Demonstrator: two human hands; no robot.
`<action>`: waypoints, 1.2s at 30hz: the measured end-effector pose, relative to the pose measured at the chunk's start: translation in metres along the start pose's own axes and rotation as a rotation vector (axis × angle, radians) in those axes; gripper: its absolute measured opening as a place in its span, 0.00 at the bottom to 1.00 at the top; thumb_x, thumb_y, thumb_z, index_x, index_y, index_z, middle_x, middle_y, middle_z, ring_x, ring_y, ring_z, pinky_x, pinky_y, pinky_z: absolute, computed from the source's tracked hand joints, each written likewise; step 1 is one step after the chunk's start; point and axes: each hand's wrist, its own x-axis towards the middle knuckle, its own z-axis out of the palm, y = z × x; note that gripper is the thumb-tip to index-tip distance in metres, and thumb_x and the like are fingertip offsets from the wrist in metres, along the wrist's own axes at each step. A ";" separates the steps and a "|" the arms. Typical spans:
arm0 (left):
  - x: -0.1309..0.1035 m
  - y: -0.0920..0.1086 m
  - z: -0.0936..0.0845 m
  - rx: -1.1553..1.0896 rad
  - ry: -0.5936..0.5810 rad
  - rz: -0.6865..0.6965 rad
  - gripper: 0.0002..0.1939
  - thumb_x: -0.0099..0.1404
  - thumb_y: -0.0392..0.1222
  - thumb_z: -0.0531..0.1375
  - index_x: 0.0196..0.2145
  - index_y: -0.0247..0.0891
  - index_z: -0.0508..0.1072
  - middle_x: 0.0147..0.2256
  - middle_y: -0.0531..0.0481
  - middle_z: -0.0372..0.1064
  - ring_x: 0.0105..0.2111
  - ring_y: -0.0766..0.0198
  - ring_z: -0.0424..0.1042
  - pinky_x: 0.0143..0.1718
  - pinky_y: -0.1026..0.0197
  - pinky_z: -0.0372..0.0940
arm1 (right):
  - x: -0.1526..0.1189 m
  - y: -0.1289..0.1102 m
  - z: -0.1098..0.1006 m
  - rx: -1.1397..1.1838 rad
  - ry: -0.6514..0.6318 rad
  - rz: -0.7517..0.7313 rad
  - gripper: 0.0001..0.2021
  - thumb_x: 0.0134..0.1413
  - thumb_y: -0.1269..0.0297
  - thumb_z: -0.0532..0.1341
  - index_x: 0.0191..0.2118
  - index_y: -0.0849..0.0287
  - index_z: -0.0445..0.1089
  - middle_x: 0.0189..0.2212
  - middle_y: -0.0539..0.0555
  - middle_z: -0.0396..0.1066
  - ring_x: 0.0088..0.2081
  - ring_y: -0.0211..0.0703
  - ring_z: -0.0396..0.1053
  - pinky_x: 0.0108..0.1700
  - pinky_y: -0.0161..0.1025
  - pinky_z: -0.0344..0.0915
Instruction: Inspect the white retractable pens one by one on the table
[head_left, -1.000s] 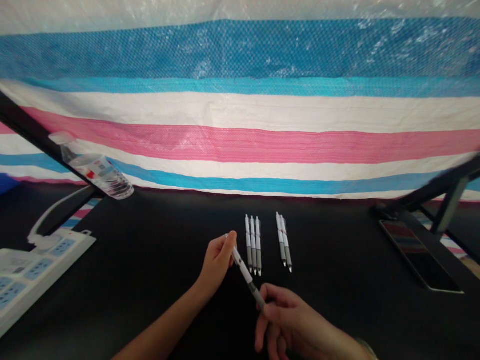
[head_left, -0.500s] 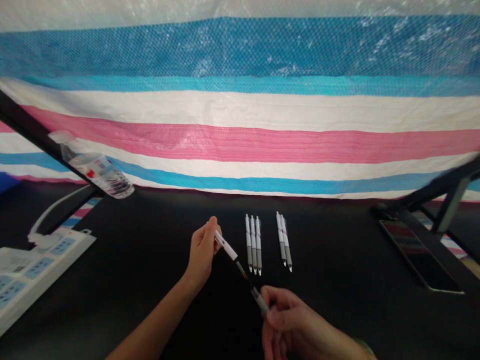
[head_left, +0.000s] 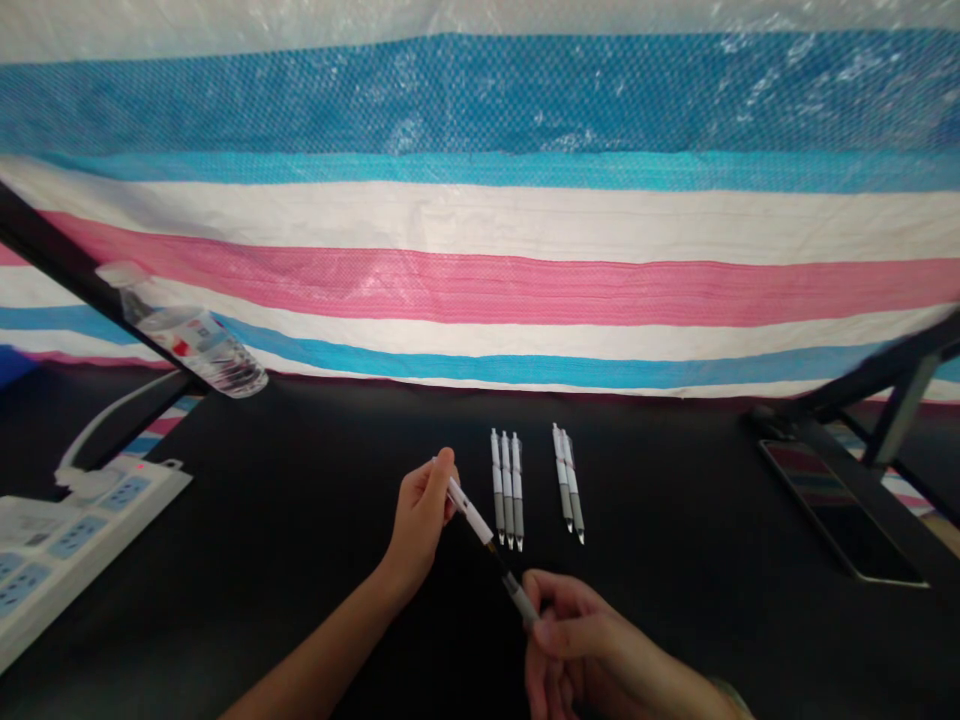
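Pinched in my left hand (head_left: 421,515) is the white upper barrel (head_left: 472,517) of a pen, slanting down to the right. My right hand (head_left: 574,635) grips the grey lower barrel (head_left: 519,598) of the same pen. Between the two parts a short stretch of dark refill (head_left: 498,560) is bare. Just beyond lie three white-and-grey pens (head_left: 507,485) side by side, tips toward me. To their right, two more such pens (head_left: 568,480) lie close together.
A smartphone (head_left: 840,510) lies at the right beside a black stand. On the left are a white power strip (head_left: 97,530) with a plug in it and a tilted water bottle (head_left: 199,345). A striped plastic sheet (head_left: 480,220) hangs behind the black table (head_left: 300,460).
My left hand has moved right and down toward my right hand with the white barrel, so less of the refill shows. My right hand has hardly moved.
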 end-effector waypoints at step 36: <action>-0.013 -0.004 0.008 0.066 -0.100 0.022 0.28 0.70 0.57 0.53 0.16 0.41 0.60 0.15 0.58 0.53 0.17 0.69 0.52 0.21 0.63 0.50 | 0.001 -0.001 0.006 -0.097 0.071 0.016 0.24 0.57 0.43 0.62 0.44 0.60 0.61 0.28 0.60 0.78 0.17 0.39 0.72 0.16 0.27 0.61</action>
